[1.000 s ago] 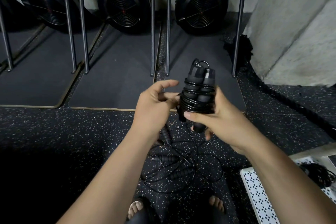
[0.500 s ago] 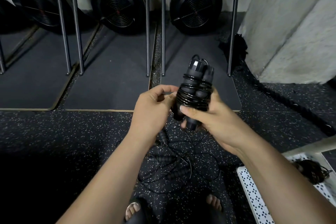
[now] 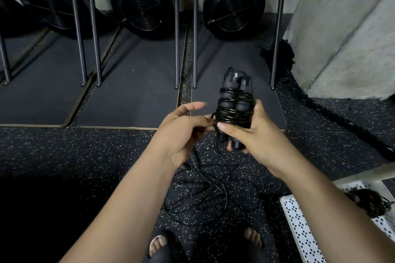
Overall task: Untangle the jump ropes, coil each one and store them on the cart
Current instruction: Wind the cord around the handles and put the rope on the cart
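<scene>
While our right grip [image 3: 256,134] is curling round one coiled jump rope [image 3: 234,104] at centre frame, its two handles standing upright side by side, our left grip [image 3: 181,132] is pinching a loop of its cord at the bundle's left edge. Below, one tangle [image 3: 205,196] showing three handles is lying on the floor [image 3: 85,156]. At lower right, the cart's perforated tray [image 3: 299,226] is holding one dark coiled bundle [image 3: 369,203].
</scene>
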